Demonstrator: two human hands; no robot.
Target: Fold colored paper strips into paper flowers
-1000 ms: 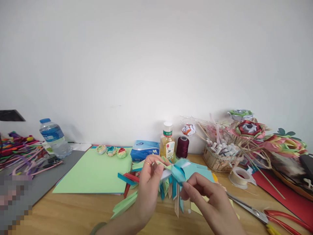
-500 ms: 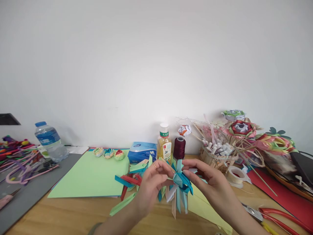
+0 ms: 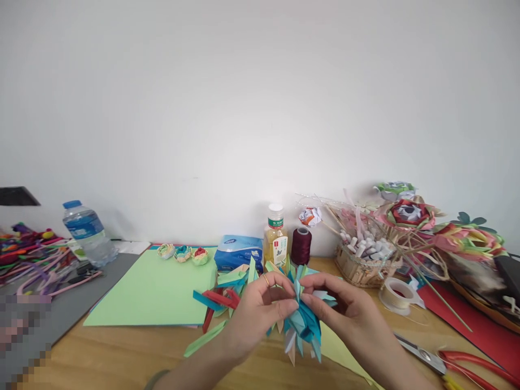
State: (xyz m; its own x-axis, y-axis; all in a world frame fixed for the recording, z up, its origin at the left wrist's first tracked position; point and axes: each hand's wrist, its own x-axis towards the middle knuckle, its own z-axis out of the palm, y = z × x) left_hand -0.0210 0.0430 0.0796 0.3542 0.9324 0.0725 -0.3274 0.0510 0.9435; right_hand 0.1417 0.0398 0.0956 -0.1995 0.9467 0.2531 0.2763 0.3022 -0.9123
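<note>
Between my hands hangs a folded-paper piece (image 3: 306, 325) with blue, teal and pale strips pointing downward. My left hand (image 3: 264, 311) pinches its upper part from the left, thumb and index finger closed on it. From the right, my right hand (image 3: 339, 306) grips the top of the same piece between thumb and fingers. The two hands' fingertips nearly meet there. Behind and left of my left hand lies a pile of folded strips (image 3: 217, 298) in green, red and blue.
Green sheets (image 3: 150, 292) carry three small paper rosettes (image 3: 182, 254). Behind stand a tissue pack (image 3: 238, 252), a juice bottle (image 3: 275, 238) and a thread spool (image 3: 301, 246). At right are a basket (image 3: 357, 268), a tape roll (image 3: 397, 295) and red-handled pliers (image 3: 430, 357).
The fingertips of both hands have come closer together at the top of the paper piece, which has turned and tilted slightly. The whole view has shifted a little.
</note>
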